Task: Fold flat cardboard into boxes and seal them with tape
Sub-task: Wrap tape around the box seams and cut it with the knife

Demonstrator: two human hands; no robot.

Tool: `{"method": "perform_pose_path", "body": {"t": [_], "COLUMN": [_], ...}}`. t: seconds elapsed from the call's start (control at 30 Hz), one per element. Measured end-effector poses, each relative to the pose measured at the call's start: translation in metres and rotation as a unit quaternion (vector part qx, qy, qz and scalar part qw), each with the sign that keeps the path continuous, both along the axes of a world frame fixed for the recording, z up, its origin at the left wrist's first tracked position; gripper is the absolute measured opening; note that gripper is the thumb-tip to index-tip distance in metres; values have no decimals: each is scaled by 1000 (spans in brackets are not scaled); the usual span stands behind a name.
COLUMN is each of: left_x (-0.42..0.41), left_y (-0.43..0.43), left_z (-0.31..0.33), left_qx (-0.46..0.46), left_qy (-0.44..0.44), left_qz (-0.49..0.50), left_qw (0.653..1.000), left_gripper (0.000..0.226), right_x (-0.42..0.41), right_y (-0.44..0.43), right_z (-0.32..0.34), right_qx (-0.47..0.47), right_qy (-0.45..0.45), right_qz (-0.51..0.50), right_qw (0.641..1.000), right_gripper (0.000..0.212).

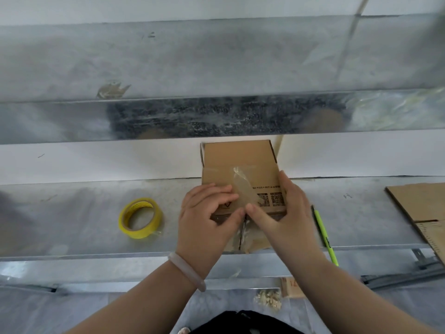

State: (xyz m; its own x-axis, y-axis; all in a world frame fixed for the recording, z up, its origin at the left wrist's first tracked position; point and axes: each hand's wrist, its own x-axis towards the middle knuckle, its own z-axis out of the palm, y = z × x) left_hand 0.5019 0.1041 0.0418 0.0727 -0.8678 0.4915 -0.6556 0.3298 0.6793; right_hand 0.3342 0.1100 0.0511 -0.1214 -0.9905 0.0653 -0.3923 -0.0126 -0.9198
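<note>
The cardboard box [240, 169] stands in the middle of the galvanised metal bench [84, 213], its far end against the pale wall behind, and both hands are pressed on its near part. A strip of clear tape [243, 189] runs from the top of the box over the near edge and down the front face, where it looks wrinkled. The left hand [207, 218] lies flat on the left near corner, fingers together and curled over the top, thumb pointing right along the near edge; a pale bangle [187, 271] circles its wrist. The right hand [284, 213] wraps the right side of the box, fingers up along the right wall and thumb pressed onto the tape at the near edge, its tip almost touching the left thumb. Neither hand closes around anything; both press on the box. Printed codes [272, 198] show on the top between the hands. A yellow-cored tape roll [139, 218] lies on the bench to the left, well apart from the box. A green pen [325, 235] lies just right of the right hand, and flat cardboard [421, 206] lies at the far right edge.
</note>
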Motion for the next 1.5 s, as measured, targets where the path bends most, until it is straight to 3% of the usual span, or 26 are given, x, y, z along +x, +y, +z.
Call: {"method": "perform_pose_path", "body": {"t": [0.13,0.3,0.6,0.7,0.77,0.83,0.93,1.13,1.3,1.43,1.5], "left_x": [-7,-9,-11,-10,-8,-6,-5,4,3,-8,-12], "left_y": [5,11,12,13,15,14,13,13,14,14,13], "left_z": [0,-5,-8,-7,-10,-15,-18,-23,-20,-14,-13], "left_qx": [18,49,78,98,103,92,70,53,44,99,95], "left_qy": [91,177,260,242,166,110,67,8,50,97,109], "left_qz": [-8,-26,-18,-18,-17,-14,-12,-39,-49,11,13], "left_qw": [996,983,962,965,981,990,995,998,997,990,989], "left_gripper": [36,63,63,76,81,70,53,46,49,75,73], "right_x": [5,5,-1,1,3,4,5,-1,-2,3,5], "right_y": [-3,2,6,7,8,7,5,8,12,9,8], "right_z": [-12,-15,-18,-19,-19,-19,-18,-22,-21,-18,-17], "right_qx": [-35,-19,61,64,57,48,34,10,7,20,30], "right_qy": [-8,-84,-193,-184,-190,-181,-123,-87,-98,-143,-152], "right_qz": [-18,1,7,7,6,4,-2,21,28,11,2], "right_qw": [999,996,979,981,980,982,992,996,995,989,988], "right_gripper": [76,64,55,67,78,83,73,61,58,60,52]}}
